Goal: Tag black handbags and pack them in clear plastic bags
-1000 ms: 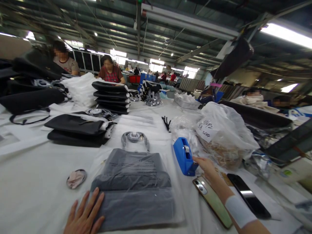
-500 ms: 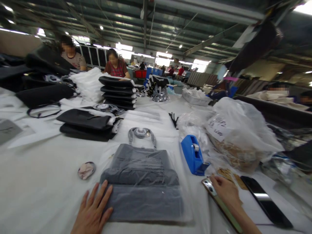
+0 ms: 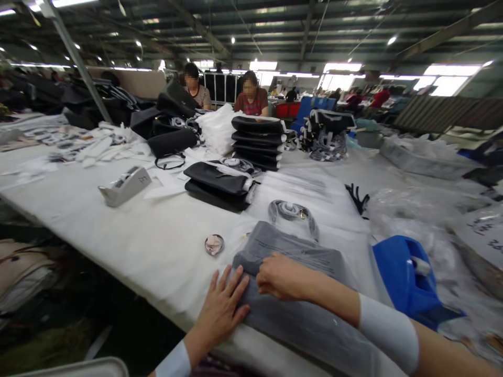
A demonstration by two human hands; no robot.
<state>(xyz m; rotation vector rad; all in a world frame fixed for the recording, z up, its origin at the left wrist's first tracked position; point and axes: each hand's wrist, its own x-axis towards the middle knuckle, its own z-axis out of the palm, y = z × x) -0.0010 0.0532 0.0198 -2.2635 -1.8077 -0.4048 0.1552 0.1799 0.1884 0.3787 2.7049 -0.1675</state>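
A dark grey handbag (image 3: 302, 327) lies flat inside a clear plastic bag on the white-covered table, its wrapped handle (image 3: 312, 225) stretching away from me. My left hand (image 3: 225, 302) rests on the bag's left edge with fingers spread. Over the middle of the handbag is my right hand (image 3: 281, 276), its fingers curled together; whatever they may pinch is hidden. Just beyond my left hand sits a small round dish (image 3: 214, 244) with pale pink material in it. The blue tape dispenser (image 3: 404, 283) stands to the right.
Folded black bags (image 3: 218, 183) lie ahead, near a taller black stack (image 3: 257, 144). A grey tape dispenser (image 3: 128, 186) stands left, near the table edge (image 3: 129, 280). Clear plastic (image 3: 428, 209) heaps up at right. Two people (image 3: 251, 99) work across the table.
My right hand has moved left from beside the phone to over the bagged handbag. The left hand stays on its edge. The view has turned left, and the phones are out of view.
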